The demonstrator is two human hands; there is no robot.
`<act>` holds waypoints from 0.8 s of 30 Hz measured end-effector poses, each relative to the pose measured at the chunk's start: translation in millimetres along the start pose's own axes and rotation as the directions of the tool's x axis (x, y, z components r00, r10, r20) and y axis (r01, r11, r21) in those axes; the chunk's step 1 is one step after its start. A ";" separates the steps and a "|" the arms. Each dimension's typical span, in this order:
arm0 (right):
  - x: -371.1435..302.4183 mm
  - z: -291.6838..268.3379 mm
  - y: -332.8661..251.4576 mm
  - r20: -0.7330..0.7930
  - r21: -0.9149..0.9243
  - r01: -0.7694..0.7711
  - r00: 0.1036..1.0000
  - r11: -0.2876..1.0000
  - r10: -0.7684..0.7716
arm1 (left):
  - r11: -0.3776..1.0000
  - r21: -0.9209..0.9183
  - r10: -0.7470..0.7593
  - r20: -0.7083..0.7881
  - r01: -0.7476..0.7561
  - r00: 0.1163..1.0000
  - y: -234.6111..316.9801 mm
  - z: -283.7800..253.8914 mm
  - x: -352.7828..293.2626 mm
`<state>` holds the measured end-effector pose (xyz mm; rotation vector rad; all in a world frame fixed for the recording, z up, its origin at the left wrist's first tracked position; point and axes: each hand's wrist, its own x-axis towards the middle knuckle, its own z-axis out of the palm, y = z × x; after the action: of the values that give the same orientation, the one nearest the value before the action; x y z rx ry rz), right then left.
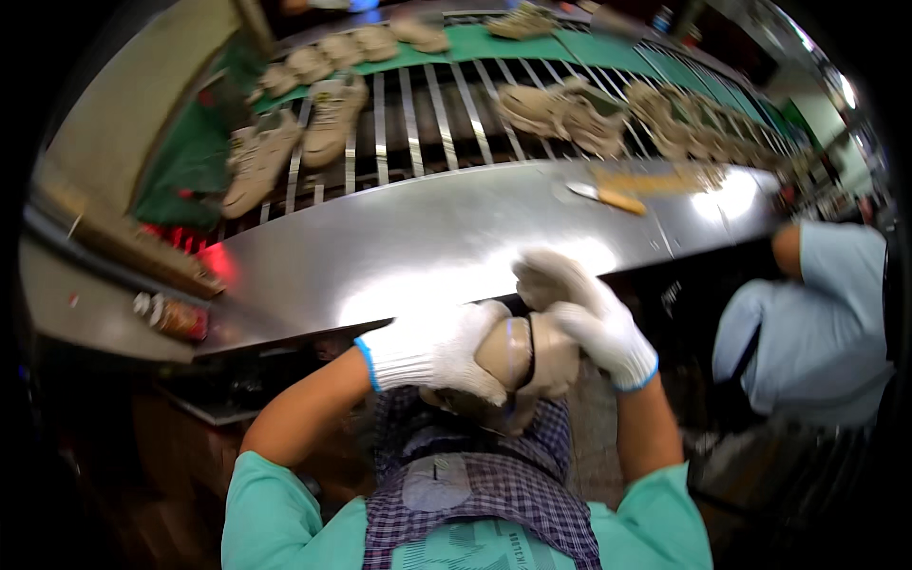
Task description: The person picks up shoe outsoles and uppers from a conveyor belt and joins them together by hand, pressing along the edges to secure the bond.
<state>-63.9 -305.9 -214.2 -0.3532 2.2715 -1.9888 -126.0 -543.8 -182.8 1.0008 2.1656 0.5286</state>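
Observation:
A beige shoe (549, 359) is held low over my lap, in front of the workbench's near edge. My left hand (442, 347), in a white knitted glove with a blue cuff, wraps round its left side. On the other side my right hand (600, 328), gloved the same way, grips it with curled fingers, slightly blurred. Something beige shows at the right fingertips; whether it belongs to the shoe I cannot tell. A dark opening in the shoe faces down and left, partly covered by the left glove.
Beyond the shiny metal bench (408, 242), beige shoes (332, 119) stand on a slatted conveyor (432, 119). A knife with a yellow-orange handle (622, 200) lies on the bench. At the left edge is a red container (180, 317). A person in light blue (812, 332) sits to the right.

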 end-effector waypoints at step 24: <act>-89.5 34.6 57.6 0.019 -0.294 -0.009 1.000 0.956 0.015 | 0.888 -0.244 0.018 -0.829 -0.390 0.558 -60.3 107.9 47.9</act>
<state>24.5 -310.9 -282.7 -0.3807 2.5518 -1.6299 -100.5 -535.8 -312.6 0.8549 2.5091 1.7966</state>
